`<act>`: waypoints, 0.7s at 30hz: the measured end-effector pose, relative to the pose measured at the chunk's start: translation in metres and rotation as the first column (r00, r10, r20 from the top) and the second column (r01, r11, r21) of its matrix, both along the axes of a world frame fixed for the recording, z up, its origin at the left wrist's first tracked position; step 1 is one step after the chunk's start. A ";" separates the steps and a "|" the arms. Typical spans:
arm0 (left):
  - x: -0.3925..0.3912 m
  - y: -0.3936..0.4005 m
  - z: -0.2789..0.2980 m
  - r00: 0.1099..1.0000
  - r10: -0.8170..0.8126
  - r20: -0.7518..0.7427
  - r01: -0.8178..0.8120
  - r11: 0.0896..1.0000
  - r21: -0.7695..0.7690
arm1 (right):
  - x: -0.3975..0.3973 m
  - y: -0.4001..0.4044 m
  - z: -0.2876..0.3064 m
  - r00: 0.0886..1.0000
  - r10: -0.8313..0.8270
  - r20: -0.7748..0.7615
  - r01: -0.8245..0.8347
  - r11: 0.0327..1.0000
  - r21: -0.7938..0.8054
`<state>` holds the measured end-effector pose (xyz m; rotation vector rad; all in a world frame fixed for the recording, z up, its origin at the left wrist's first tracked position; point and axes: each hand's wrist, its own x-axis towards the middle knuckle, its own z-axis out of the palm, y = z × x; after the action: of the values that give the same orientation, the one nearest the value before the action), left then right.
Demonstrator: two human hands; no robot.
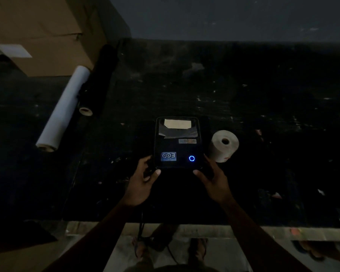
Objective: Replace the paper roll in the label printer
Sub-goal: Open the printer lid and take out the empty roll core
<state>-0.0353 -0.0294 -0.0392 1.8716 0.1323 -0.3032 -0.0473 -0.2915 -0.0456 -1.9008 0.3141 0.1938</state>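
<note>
1. The label printer (177,143) sits on the dark table (263,114), its near corners between both hands; the paper roll (224,145) lies on its side just right of it, beyond the right hand.
2. A blue sticker (168,156) reads roughly "ECO"; a blue ring light (191,158) glows beside it.
3. The left hand (144,183) clasps the printer's near-left corner, thumb on the edge; the right hand (212,182) grips the near-right corner likewise.
4. A long white roll (64,107) lies far left.

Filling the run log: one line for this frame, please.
stage: roll swap not started | left hand: gripping label printer | right hand: gripping it too | paper roll: on table, right of printer
</note>
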 end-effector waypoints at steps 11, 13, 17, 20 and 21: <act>-0.001 -0.002 0.001 0.999 0.042 0.033 -0.042 0.999 -0.005 | -0.003 0.000 -0.001 0.998 -0.033 0.054 0.035 0.999 -0.021; 0.003 -0.002 0.004 0.998 0.053 0.043 -0.053 0.999 -0.011 | 0.001 0.000 0.004 0.997 -0.021 0.069 0.022 0.999 -0.025; 0.022 -0.007 0.023 0.985 0.125 0.117 -0.120 0.992 -0.050 | 0.018 0.005 0.028 0.983 -0.097 0.157 0.096 0.995 0.017; 0.047 -0.009 0.051 0.979 0.142 0.149 -0.134 0.989 -0.067 | 0.043 0.006 0.049 0.952 -0.182 0.244 0.177 0.983 0.045; 0.057 -0.008 0.057 0.977 0.142 0.159 -0.132 0.989 -0.071 | 0.054 0.006 0.057 0.942 -0.199 0.268 0.195 0.980 0.042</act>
<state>0.0219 -0.0377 0.0179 1.8094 0.1383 -0.0569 0.0071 -0.2852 0.0113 -1.8401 0.3130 -0.1985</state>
